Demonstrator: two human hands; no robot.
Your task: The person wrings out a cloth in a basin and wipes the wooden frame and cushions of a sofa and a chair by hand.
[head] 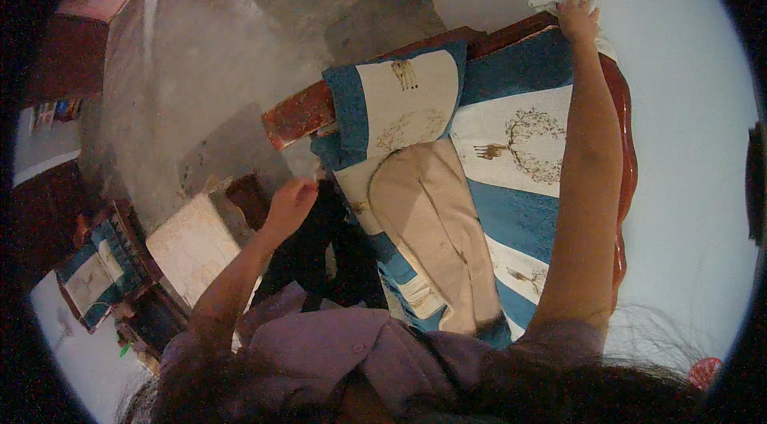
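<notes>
My right hand (578,17) reaches up to the far corner of a sofa's back, where the carved wooden frame (626,184) meets the wall. Under its fingers is a crumpled white cloth (605,44), pressed against the wood. My left hand (293,205) hangs lower, near the front end of the wooden armrest (299,115), with its fingers curled; whether it holds anything is unclear. Blue and white covers (515,136) printed with trees and animals lie over the sofa, and a matching piece (413,100) drapes across the armrest. Beige fabric (428,226) rests on the seat.
A pale wall (683,154) runs close behind the sofa. To the left stand a light-topped low table or stool (192,238) and another seat with a similar cover (90,283). Bare grey floor (180,82) stretches ahead. A red round object (706,372) shows at lower right.
</notes>
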